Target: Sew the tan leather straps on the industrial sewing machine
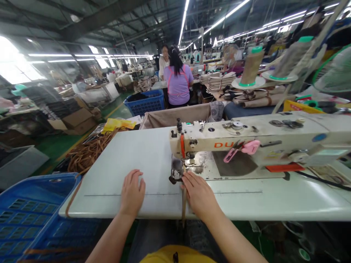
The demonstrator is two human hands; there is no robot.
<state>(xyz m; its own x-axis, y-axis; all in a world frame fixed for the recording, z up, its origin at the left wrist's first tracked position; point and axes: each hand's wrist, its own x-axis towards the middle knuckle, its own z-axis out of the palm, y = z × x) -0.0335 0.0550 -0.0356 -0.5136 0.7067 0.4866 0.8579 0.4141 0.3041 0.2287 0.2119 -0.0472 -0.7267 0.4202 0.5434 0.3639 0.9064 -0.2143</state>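
Observation:
A narrow tan strap (pixel 184 208) runs from the sewing machine's (pixel 219 140) needle area back over the table's front edge and hangs down. My right hand (pixel 199 193) is on this strap just in front of the presser foot, fingertips close to the needle plate (pixel 177 171) and thumb at the strap's left side. Left of it, my left hand (pixel 132 191) lies on the white table (pixel 109 164) with its fingers stretched out and nothing in it. A ruler line (pixel 238 192) is marked along the table. The stitching point is partly hidden by the machine head.
A blue basket (pixel 63 179) stands at the table's left end, beside a heap of brown straps (pixel 90 153). Pink-handled snips (pixel 241 149) hang on the machine. Thread cones (pixel 252 65) stand behind it. A person in purple (pixel 178 86) sits ahead, beyond a tan cloth (pixel 175 117).

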